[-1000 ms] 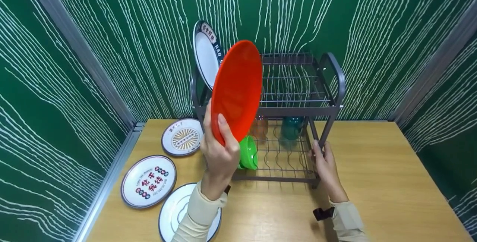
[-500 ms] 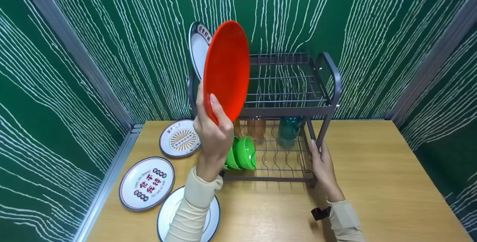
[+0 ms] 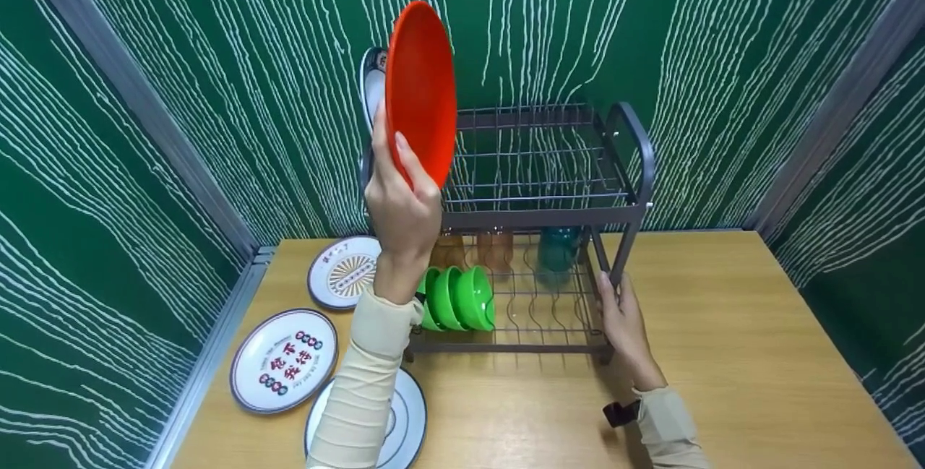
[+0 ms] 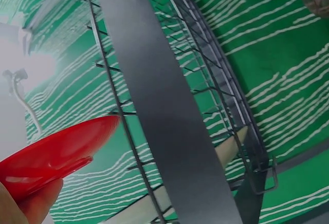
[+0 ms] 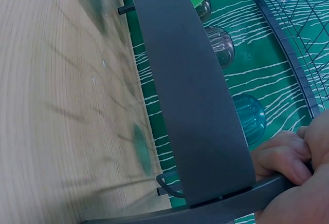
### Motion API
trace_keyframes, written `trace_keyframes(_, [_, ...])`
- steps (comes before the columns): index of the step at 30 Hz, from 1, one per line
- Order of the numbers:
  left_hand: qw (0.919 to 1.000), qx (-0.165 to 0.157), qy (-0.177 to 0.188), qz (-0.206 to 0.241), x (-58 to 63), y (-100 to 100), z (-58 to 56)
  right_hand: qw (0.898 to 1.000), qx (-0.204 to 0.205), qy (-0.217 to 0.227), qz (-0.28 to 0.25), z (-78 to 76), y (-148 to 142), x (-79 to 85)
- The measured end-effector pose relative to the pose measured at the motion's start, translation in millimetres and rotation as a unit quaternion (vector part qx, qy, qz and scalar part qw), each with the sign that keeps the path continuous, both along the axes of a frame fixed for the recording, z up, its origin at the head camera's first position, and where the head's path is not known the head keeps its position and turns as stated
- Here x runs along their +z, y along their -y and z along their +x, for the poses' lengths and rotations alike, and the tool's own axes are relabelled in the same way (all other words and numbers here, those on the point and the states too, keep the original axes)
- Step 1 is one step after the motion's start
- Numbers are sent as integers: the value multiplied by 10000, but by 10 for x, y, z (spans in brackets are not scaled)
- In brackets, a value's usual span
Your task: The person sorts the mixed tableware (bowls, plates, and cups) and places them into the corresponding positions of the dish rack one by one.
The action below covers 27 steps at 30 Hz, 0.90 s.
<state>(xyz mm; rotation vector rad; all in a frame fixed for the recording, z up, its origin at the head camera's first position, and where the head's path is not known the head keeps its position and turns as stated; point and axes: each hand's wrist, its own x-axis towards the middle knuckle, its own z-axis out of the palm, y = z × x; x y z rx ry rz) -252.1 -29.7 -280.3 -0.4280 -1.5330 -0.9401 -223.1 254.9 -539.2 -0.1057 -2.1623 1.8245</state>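
Note:
My left hand holds a red plate by its lower edge, thumb on the inner face. The plate stands nearly on edge above the left side of a dark two-tier dish rack. In the left wrist view the red plate is beside the rack's upper tier. Behind it, a white plate with a dark patterned rim leans in the upper tier, partly hidden. My right hand grips the rack's right front leg; the right wrist view shows its fingers curled round the dark frame.
Several green bowls stand on edge at the lower tier's left. Behind them are amber glasses and a teal glass. Three white plates lie on the table at left: a sunburst one, a red-lettered one and a ringed one.
My left hand has carried the red plate up, forward and a little left, uncovering more green bowls and covering more of the leaning white plate. The right hand keeps its grip on the rack leg.

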Motion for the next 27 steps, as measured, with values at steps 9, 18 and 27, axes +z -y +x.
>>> trace_keyframes(9, [9992,286,230,-157,-16,16,-188,10000,2,55,40,12,13,45])
trace_keyframes(18, [9964,403,587,-468,-70,-25,-280,9988,26,434,236,22,-23,9])
trace_keyframes(27, [9921,542,965,-584,-144,-23,-328,9996,-102,214,130,0,-3,-16])
